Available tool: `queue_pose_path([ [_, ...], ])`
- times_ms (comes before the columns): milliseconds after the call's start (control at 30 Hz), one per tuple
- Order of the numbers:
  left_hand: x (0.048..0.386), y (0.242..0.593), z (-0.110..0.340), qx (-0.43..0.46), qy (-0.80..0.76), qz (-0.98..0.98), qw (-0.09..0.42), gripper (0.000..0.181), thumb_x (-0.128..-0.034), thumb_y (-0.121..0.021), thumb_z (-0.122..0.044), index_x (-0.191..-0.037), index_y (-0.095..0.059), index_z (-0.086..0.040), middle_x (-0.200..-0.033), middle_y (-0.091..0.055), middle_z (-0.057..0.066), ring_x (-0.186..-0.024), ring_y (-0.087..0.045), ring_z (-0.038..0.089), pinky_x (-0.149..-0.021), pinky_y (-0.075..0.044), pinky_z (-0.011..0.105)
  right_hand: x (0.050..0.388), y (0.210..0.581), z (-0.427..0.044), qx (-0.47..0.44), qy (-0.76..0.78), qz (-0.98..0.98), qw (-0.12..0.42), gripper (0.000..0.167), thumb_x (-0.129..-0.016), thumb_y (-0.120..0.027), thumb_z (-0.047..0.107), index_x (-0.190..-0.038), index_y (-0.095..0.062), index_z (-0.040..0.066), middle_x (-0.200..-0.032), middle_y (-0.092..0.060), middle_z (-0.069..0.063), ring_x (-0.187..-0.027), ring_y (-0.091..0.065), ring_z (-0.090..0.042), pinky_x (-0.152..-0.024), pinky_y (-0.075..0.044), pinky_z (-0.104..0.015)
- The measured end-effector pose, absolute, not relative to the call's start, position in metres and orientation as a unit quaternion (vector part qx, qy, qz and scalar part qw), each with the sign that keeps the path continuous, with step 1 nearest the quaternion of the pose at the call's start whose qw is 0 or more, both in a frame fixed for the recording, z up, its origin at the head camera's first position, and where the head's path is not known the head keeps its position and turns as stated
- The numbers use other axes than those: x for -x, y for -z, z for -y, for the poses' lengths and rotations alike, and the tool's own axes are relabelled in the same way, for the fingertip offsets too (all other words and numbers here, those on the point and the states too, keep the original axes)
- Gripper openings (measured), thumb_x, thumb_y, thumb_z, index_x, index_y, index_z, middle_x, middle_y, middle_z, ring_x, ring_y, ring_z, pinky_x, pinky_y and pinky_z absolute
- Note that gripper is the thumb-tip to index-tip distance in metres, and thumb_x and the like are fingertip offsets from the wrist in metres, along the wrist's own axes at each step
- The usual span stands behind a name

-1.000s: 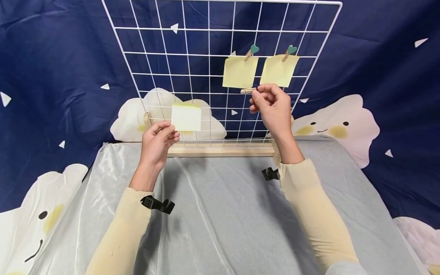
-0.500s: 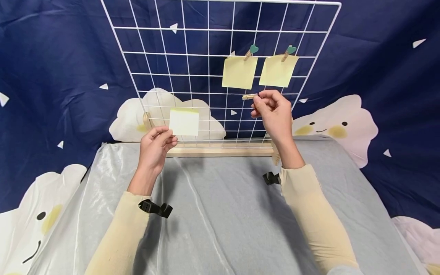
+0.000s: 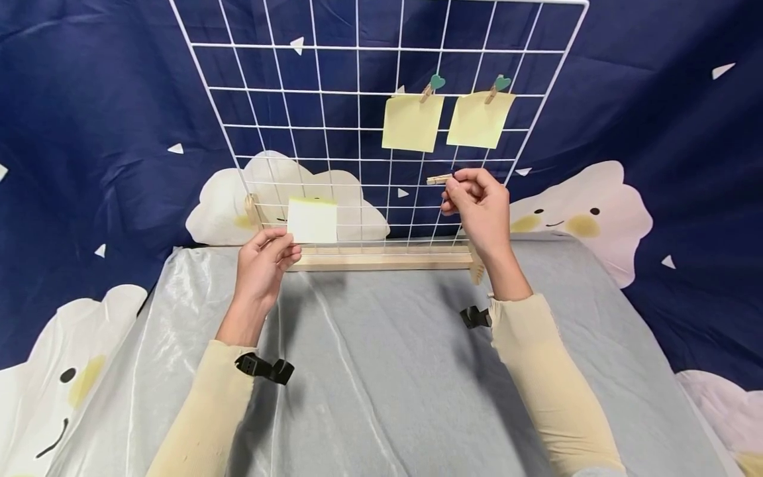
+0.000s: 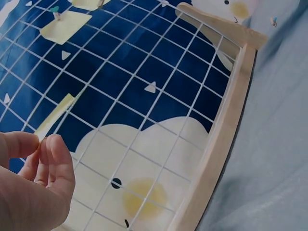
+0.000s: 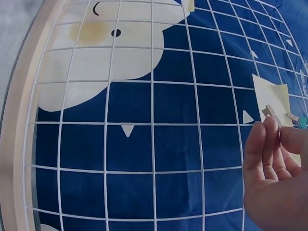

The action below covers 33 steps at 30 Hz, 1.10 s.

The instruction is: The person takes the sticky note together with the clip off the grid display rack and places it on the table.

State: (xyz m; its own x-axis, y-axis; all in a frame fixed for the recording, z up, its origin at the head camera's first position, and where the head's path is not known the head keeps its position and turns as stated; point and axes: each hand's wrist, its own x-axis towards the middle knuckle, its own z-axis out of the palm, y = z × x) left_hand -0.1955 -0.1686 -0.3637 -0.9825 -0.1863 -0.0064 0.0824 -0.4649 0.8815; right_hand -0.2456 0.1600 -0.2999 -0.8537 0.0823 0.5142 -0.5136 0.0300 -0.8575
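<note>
In the head view, the note was pinched at its eight-o'clock corner by the left hand, in front of the grid; its yellow edge was directed to twelve o'clock. The peg was gripped in the fingertips of the right hand, at six o'clock from two hung notes. Peg axis was nearly level, free end aimed at nine o'clock.

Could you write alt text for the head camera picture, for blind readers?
A person's left hand holds a pale note and their right hand a wooden clip, in front of a white wire grid. Two yellow notes hang higher on it from heart-topped clips.
</note>
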Motion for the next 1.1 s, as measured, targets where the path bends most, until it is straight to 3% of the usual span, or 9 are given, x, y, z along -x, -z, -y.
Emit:
queue_pose_path([
  [300,0.194,0.372,0.172,-0.064,0.852,0.514,0.073,0.008,-0.0979,-0.061,0.005,-0.098,-0.058,-0.003,-0.081,-0.064,0.004,-0.070,-0.068,0.013,-0.069,-0.059,0.019,0.242,0.308,-0.168,-0.145,-0.704,0.657,0.227,0.004,-0.096,-0.067,-0.001,-0.098,-0.064,0.002,-0.073,-0.068,-0.005,-0.059,-0.067,-0.010,-0.060,-0.061,-0.024],
  [600,0.191,0.375,0.180,-0.076,0.854,0.509,0.075,0.008,-0.0981,-0.060,0.005,-0.099,-0.058,-0.002,-0.081,-0.063,0.006,-0.070,-0.067,0.014,-0.068,-0.059,0.020,0.241,0.318,-0.179,-0.129,-0.705,0.657,0.234,0.005,-0.096,-0.066,-0.002,-0.099,-0.063,0.000,-0.073,-0.068,-0.004,-0.057,-0.066,-0.009,-0.060,-0.060,-0.024],
  [1100,0.186,0.390,0.183,-0.096,0.849,0.514,0.069,0.009,-0.0976,-0.059,0.007,-0.098,-0.059,-0.002,-0.079,-0.063,0.005,-0.069,-0.066,0.013,-0.066,-0.059,0.019,0.230,0.338,-0.195,-0.104,-0.723,0.651,0.205,0.005,-0.097,-0.066,0.000,-0.100,-0.061,0.001,-0.073,-0.068,-0.004,-0.059,-0.066,-0.010,-0.062,-0.060,-0.023],
])
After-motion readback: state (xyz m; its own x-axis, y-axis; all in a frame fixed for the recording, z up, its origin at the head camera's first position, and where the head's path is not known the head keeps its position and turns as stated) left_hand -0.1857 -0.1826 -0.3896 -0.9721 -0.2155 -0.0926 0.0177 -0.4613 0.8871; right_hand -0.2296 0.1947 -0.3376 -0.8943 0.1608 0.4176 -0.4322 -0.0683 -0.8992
